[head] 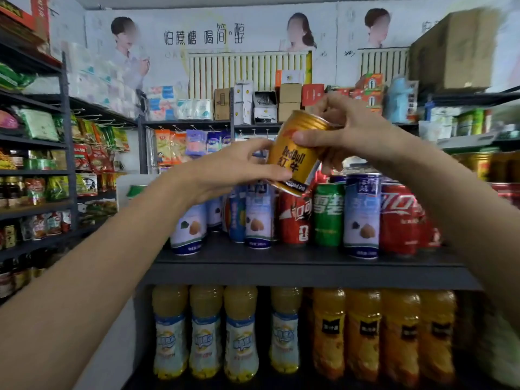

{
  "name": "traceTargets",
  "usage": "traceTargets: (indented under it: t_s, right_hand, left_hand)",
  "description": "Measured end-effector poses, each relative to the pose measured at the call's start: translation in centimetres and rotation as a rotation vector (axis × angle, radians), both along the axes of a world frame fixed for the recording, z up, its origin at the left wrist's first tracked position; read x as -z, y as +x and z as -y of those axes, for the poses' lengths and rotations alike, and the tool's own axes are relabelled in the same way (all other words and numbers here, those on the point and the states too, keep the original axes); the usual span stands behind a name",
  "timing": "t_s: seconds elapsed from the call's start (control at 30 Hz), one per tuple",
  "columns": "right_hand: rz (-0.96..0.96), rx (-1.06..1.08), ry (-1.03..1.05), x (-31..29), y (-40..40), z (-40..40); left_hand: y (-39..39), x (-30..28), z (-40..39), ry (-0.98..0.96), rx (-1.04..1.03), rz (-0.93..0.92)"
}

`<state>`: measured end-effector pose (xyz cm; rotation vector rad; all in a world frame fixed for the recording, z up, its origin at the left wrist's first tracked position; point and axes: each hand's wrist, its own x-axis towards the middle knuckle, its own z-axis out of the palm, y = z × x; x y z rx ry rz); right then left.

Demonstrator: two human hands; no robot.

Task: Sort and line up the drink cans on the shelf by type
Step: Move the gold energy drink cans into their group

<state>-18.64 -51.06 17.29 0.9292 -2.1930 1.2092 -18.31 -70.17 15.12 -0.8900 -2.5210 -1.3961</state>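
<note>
A gold Red Bull can point(295, 161) is held tilted in the air above the dark shelf point(295, 260). My right hand point(349, 130) grips its upper part, thumb across the front. My left hand point(239, 170) holds its lower left side with thumb and fingers. Mixed cans stand below on the shelf: white-and-blue cans point(361, 218), a green Sprite can point(328, 215) and red cola cans point(399, 218), partly hidden by my hands at the left.
Yellow and orange drink bottles point(363, 333) fill the shelf below. A snack rack point(42, 178) stands to the left. More gold cans point(482, 164) sit on a shelf at the right. Boxes and tissue packs line the back wall shelves.
</note>
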Motion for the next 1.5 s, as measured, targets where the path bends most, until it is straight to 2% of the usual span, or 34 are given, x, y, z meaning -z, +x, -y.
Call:
traceTargets:
  t_s: [0.13,0.33,0.5,0.6,0.7,0.77,0.83,1.03,1.2,1.4,1.5]
  right_hand:
    - [-0.147,0.12,-0.1,-0.4,1.4,-6.2]
    - [-0.34,0.393,-0.085,0.5,2.1,-18.2]
    - [-0.27,0.553,-0.083,-1.0,1.5,-30.9]
    - [-0.2,0.624,-0.029,-1.4,0.5,-36.8]
    - [-0.145,0.689,0.15,-0.7,-1.1,-40.4]
    - [-0.126,0.739,0.243,0.1,-2.6,-41.5]
    - [-0.118,0.769,0.325,0.9,-4.0,-41.9]
    - [-0.182,0.785,0.559,1.5,-5.8,-41.8]
    - [-0.254,0.984,0.8,1.4,-6.0,-42.5]
    - [-0.288,1.012,0.888,1.3,-5.6,-42.1]
    - [-0.311,1.01,0.868,1.7,-5.7,-42.1]
  left_hand:
    - [-0.3,-0.3,-7.1,0.157,0.074,-0.072]
    - [-2.0,-0.9,-23.2,0.219,-0.103,-0.443]
    - [-3.8,-1.3,-34.2,0.037,-0.009,-0.468]
    - [-5.5,-1.0,-37.7,-0.063,-0.08,-0.532]
    - [-7.4,0.2,-40.3,-0.361,-0.188,-0.556]
    - [-8.4,1.0,-41.7,-0.556,-0.247,-0.569]
    - [-9.0,1.5,-42.6,-0.625,-0.282,-0.583]
    - [-9.3,1.3,-43.2,-0.582,-0.292,-0.653]
    - [-9.5,1.8,-43.5,-0.566,-0.321,-0.732]
    - [-9.1,2.5,-43.9,-0.601,-0.366,-0.793]
    - [-8.9,2.9,-44.0,-0.623,-0.407,-0.815]
